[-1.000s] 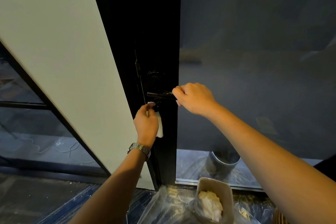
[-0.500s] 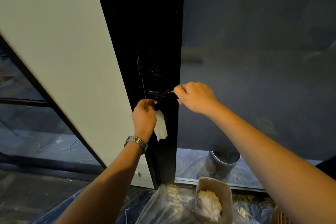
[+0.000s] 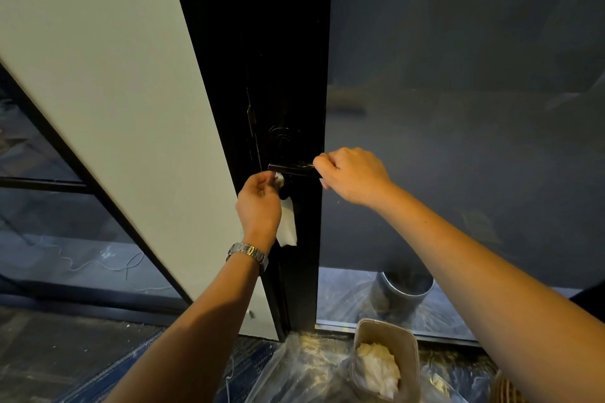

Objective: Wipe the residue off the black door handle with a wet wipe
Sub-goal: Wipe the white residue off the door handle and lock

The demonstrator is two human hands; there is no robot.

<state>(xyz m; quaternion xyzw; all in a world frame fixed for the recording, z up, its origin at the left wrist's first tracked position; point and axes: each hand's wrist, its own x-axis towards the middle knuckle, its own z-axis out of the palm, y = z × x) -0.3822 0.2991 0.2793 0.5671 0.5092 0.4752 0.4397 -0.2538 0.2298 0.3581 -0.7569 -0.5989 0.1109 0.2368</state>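
Observation:
The black door handle [image 3: 289,168] juts out level from a black door frame [image 3: 284,75] at mid-height. My right hand [image 3: 353,175] grips the handle's right end, fingers curled round it. My left hand [image 3: 258,203], with a metal watch on the wrist, pinches a white wet wipe [image 3: 287,222] and holds its top against the underside of the handle's left end. The rest of the wipe hangs down below my fingers.
A clear tub [image 3: 386,357] of crumpled white wipes stands on plastic sheeting [image 3: 301,370] on the floor below. A grey round bin [image 3: 404,293] shows behind the dark glass panel [image 3: 458,108]. A white wall panel [image 3: 108,91] is at left.
My left hand has risen from below the handle, bringing the wipe up against the handle's left end. My right hand has kept its grip on the right end.

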